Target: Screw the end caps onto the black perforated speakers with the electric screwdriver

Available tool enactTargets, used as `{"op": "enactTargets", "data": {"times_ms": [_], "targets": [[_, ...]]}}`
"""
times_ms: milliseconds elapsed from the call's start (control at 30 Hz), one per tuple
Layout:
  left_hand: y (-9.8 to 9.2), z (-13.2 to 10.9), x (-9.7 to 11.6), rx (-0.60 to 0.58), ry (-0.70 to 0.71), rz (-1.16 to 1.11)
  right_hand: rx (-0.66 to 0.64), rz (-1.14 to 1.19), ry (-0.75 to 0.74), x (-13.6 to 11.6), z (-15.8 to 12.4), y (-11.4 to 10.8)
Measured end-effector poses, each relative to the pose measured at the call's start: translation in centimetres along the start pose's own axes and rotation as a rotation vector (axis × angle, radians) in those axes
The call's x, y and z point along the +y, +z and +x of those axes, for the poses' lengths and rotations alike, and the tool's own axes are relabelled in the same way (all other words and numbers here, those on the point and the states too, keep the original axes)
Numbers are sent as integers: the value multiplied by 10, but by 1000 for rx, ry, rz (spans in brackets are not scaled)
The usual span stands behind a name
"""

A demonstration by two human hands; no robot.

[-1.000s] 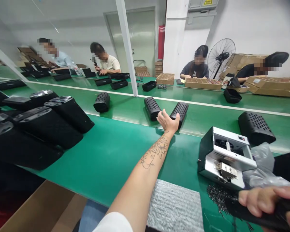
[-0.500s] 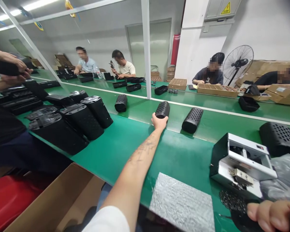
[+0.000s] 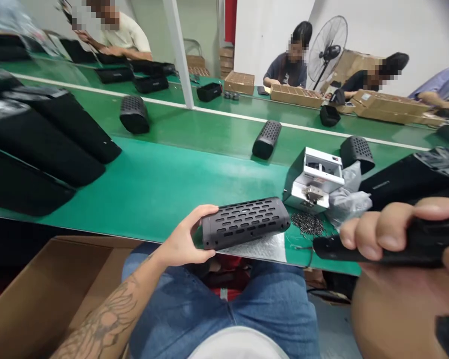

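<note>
My left hand (image 3: 185, 240) grips one end of a black perforated speaker housing (image 3: 249, 223), thumb below and fingers above. The housing lies tilted on its long side over a silvery foam pad (image 3: 273, 247) at the near table edge. At lower right, my right hand (image 3: 385, 234) is wrapped round a black electric screwdriver (image 3: 333, 249), its narrow end pointing left. Just behind the tool's tip is a heap of small dark screws (image 3: 307, 224), in front of a white and black screw feeder (image 3: 316, 182).
Other perforated housings (image 3: 267, 139) stand on the green belt (image 3: 217, 132). Large black cases (image 3: 41, 134) are at left; another case (image 3: 407, 174) and plastic bags (image 3: 347, 202) are at right. An open carton (image 3: 71, 279) sits by my left leg. Several people work across the belt.
My left hand has brought the housing from the belt back to the near table edge and turned it sideways. My right hand, with the screwdriver, has come further into view.
</note>
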State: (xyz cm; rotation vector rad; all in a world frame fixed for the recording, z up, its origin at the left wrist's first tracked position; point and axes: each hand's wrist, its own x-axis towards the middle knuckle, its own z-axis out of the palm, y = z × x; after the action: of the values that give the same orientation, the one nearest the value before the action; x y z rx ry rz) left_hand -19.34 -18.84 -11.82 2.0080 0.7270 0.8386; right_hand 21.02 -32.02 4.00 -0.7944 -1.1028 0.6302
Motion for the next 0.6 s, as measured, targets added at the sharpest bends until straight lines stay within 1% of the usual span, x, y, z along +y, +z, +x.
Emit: {"op": "enactTargets", "data": {"times_ms": [67, 100, 167, 267, 367, 500, 600], "targets": [[8, 1, 2, -55, 40, 0, -77, 52, -38, -3, 5, 15], [11, 3, 2, -75, 51, 5, -88, 75, -53, -1, 7, 21], [13, 4, 2, -102, 63, 27, -61, 84, -57, 8, 8, 28], [12, 5, 4, -127, 68, 61, -46, 64, -27, 22, 5, 30], [13, 4, 6, -127, 66, 63, -35, 48, -24, 32, 2, 29], [15, 2, 7, -118, 58, 42, -31, 32, -32, 40, 1, 30], [16, 1, 6, -111, 48, 31, -54, 39, -14, 44, 2, 32]]}}
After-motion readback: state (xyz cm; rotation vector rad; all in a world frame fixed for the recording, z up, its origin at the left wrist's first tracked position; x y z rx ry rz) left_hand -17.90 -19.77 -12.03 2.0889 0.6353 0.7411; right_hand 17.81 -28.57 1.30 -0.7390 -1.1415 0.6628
